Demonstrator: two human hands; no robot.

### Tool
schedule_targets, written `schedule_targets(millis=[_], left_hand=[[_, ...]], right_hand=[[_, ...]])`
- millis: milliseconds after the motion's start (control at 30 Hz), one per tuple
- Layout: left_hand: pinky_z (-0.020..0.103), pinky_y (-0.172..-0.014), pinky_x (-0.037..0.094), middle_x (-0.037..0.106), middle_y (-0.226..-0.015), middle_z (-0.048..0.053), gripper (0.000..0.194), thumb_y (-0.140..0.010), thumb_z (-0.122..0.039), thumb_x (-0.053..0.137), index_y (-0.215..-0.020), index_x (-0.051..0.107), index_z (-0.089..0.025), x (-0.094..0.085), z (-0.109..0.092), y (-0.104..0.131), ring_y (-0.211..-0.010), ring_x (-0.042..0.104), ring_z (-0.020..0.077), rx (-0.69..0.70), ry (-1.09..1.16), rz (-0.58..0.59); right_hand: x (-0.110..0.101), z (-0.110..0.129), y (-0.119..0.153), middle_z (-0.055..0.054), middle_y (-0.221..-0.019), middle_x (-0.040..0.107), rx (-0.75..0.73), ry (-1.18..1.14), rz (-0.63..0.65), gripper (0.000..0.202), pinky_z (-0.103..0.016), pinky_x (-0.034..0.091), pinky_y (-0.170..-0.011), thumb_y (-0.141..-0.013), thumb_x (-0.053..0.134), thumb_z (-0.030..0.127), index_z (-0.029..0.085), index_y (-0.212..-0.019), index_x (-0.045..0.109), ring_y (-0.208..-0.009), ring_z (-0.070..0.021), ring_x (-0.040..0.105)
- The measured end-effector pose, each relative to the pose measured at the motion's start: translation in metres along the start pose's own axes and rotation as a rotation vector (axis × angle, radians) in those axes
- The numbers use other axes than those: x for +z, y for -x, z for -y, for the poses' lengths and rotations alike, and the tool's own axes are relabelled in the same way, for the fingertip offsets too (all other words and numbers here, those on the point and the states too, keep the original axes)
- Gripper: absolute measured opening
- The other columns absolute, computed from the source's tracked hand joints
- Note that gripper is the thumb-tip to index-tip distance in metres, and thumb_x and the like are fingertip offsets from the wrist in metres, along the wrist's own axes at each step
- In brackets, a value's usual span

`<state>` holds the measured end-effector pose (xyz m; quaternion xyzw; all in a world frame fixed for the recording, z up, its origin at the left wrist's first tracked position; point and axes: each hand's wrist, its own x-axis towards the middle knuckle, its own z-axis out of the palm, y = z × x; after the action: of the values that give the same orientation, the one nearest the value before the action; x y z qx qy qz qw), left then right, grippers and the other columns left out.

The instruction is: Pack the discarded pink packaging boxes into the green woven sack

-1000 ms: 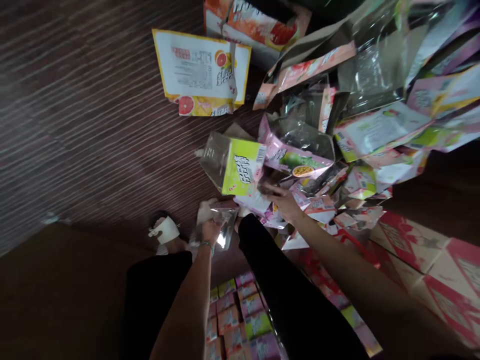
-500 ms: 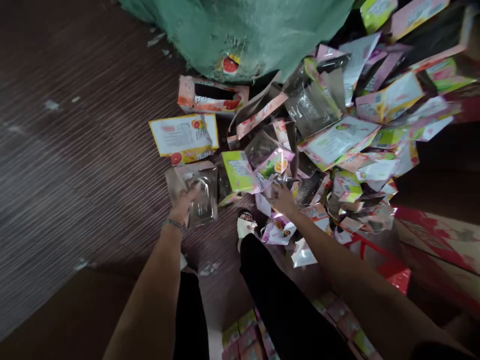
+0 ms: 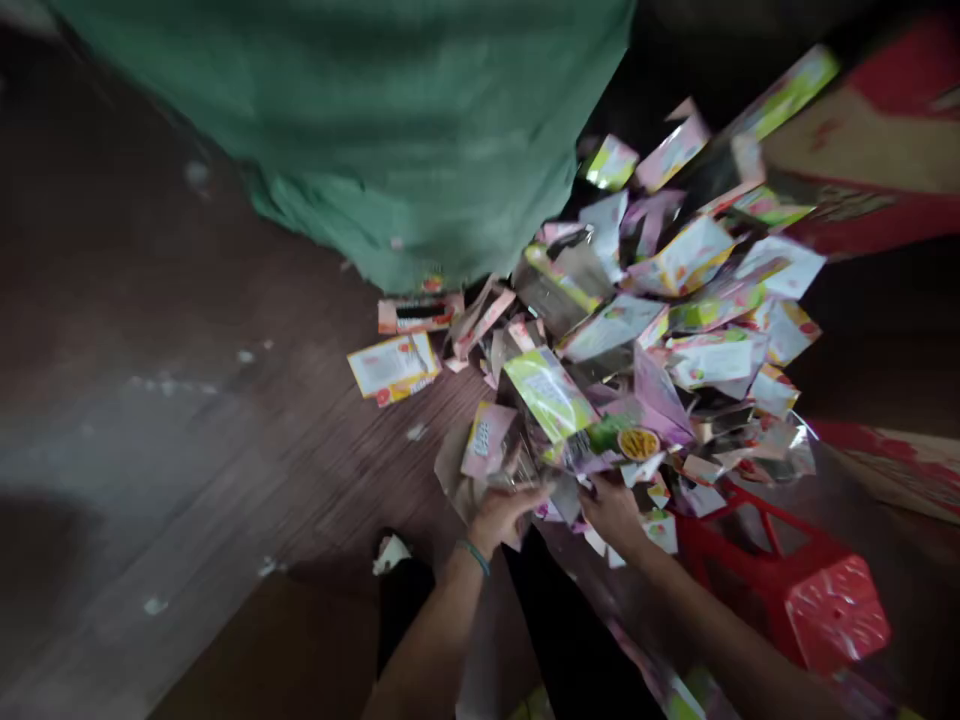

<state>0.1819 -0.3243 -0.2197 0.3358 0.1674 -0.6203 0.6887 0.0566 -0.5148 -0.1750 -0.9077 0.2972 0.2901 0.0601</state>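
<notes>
A heap of flattened colourful packaging boxes lies on the dark wooden floor. My left hand grips a clear plastic box with a pink label at the heap's near edge. My right hand holds a purple and green box with a yellow fruit picture right beside it. The two hands are close together, almost touching. The frame is blurred by motion.
A large green sack stands behind the heap. A red plastic stool is at the lower right, next to red and brown cartons. A yellow flat box lies alone to the left. My black trouser legs show at the bottom.
The view has tilted up and back, so the green sack fills the top. My left hand moved right from the floor to the heap's edge. Both hands now meet on boxes.
</notes>
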Motion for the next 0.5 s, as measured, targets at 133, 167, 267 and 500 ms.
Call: schedule_targets(millis=[133,167,267,500], left_hand=[[0.051,-0.112,0.053,0.078,-0.118,0.013,0.099,-0.053,-0.059,0.097,-0.141,0.069,-0.024,0.085,-0.071,0.090,-0.129,0.065,0.0393,0.123,-0.088,-0.022],[0.051,-0.112,0.052,0.078,-0.117,0.014,0.098,-0.054,-0.058,0.097,-0.141,0.069,-0.023,0.104,-0.090,0.111,-0.129,0.065,0.0397,0.164,-0.102,-0.037],[0.053,-0.115,0.049,0.079,-0.112,0.015,0.089,-0.060,-0.049,0.097,-0.140,0.070,-0.021,0.151,-0.146,0.167,-0.124,0.068,0.0387,0.331,-0.109,-0.067],[0.053,-0.116,0.048,0.078,-0.116,0.015,0.076,-0.059,-0.043,0.099,-0.129,0.077,-0.022,0.200,-0.253,0.265,-0.122,0.069,0.0384,0.559,-0.098,-0.067]], right_hand=[[-0.077,0.008,0.046,-0.013,-0.079,0.074,-0.107,-0.092,-0.283,0.034,-0.036,0.053,-0.070,-0.088,0.043,0.026,0.024,-0.084,0.077,-0.073,-0.0285,0.072],[-0.100,0.017,0.052,-0.013,-0.078,0.074,-0.145,-0.106,-0.400,0.035,-0.034,0.051,-0.065,-0.088,0.042,0.024,0.022,-0.084,0.077,-0.069,-0.0268,0.071],[-0.185,0.054,0.062,-0.010,-0.070,0.070,-0.285,-0.144,-0.716,0.036,-0.027,0.044,-0.056,-0.087,0.040,0.017,0.019,-0.082,0.076,-0.060,-0.0218,0.068],[-0.357,0.149,0.080,-0.008,-0.068,0.068,-0.412,-0.230,-0.878,0.034,-0.024,0.042,-0.059,-0.080,0.041,0.010,0.020,-0.078,0.073,-0.064,-0.0200,0.068]])
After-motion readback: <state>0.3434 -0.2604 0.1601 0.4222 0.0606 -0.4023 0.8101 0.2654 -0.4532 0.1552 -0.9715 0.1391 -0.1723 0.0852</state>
